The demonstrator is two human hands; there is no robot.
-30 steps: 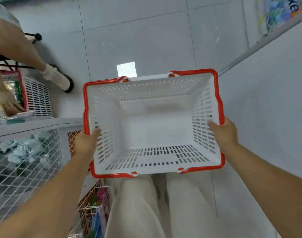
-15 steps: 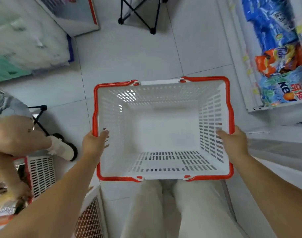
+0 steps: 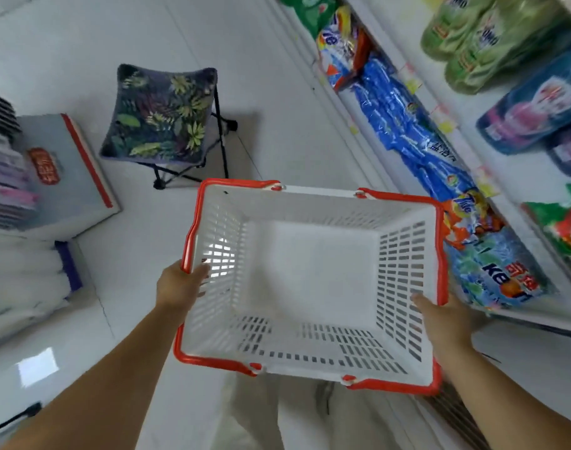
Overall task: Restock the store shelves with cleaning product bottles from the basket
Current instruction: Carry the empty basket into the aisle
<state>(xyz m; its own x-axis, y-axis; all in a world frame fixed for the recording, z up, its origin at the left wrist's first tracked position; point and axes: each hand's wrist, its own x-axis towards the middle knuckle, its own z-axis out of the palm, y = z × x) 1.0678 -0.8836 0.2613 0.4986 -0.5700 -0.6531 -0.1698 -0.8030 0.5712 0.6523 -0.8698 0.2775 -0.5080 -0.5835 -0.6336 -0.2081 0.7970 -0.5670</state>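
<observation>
Basket (image 3: 319,190) empty, no bottles inside. Vs 0.5 s ago: swung toward shelves (image 3: 453,138), now just R of basket; detergent bags (image 3: 407,131) near its R rim, stool (image 3: 164,115) beyond far-L corner. Prob. restock done or refill due. L hand (image 3: 180,284) clamps basket's L rim, thumb inside; R hand (image 3: 443,323) curls over R rim.

Empty white red-rimmed basket (image 3: 313,203), tilted

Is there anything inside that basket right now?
No: the basket, held by the left hand and right hand, shows only its bare white floor.
</observation>
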